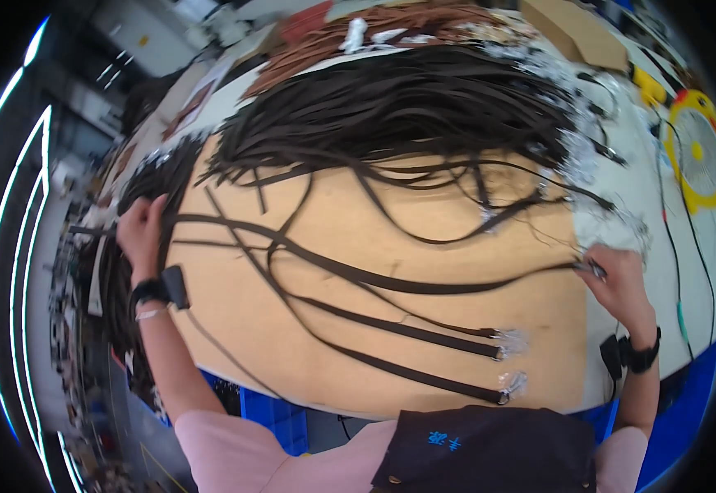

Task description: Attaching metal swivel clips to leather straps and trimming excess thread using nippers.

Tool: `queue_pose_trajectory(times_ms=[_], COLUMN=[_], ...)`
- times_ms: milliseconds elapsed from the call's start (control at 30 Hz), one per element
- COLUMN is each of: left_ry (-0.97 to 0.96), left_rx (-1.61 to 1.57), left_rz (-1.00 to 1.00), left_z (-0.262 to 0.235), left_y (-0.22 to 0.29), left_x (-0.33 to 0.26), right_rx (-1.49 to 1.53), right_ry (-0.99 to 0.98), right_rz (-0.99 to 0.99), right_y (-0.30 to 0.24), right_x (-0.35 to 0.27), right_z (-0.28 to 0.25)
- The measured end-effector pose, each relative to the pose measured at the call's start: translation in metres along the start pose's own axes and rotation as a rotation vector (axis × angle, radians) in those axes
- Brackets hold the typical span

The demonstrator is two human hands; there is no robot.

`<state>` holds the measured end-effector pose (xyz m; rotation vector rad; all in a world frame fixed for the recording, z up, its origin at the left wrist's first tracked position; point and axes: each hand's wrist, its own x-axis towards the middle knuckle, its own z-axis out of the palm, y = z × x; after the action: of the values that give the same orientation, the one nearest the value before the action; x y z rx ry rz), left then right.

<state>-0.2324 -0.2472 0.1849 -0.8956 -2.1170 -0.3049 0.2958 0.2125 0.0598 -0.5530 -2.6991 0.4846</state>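
Note:
A long dark strap [407, 287] stretches between my two hands across the tan board [489, 271], sagging in the middle. My left hand [138, 234] is closed on it near one end, with a short tail sticking out to the left. At the right, my right hand [617, 275] grips the other end, where a small piece of metal shows by the fingers. Nearer to me, two dark straps with metal ends in clear plastic lie on the board, the lower strap [424, 378] nearest. A thinner strap [407, 316] lies just beyond them.
A big heap of dark straps [399, 103] covers the far side, with reddish-brown straps [424, 25] behind. More dark straps [179, 177] hang at the left edge. At the right stand a yellow fan [699, 152] with cables and a cardboard box [576, 33]. Blue bins [276, 419] sit below the table.

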Motion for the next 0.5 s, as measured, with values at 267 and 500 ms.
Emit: queue_pose_trajectory(times_ms=[267, 500], left_ry=[-0.199, -0.62], left_rx=[-0.167, -0.944], left_rz=[-0.092, 0.481], left_z=[0.104, 0.074], left_y=[0.106, 0.354], left_x=[-0.066, -0.14], right_rx=[0.133, 0.228], right_ry=[-0.23, -0.12], right_rz=[-0.218, -0.008], right_y=[-0.055, -0.03], right_x=[0.016, 0.007], right_z=[0.071, 0.054])
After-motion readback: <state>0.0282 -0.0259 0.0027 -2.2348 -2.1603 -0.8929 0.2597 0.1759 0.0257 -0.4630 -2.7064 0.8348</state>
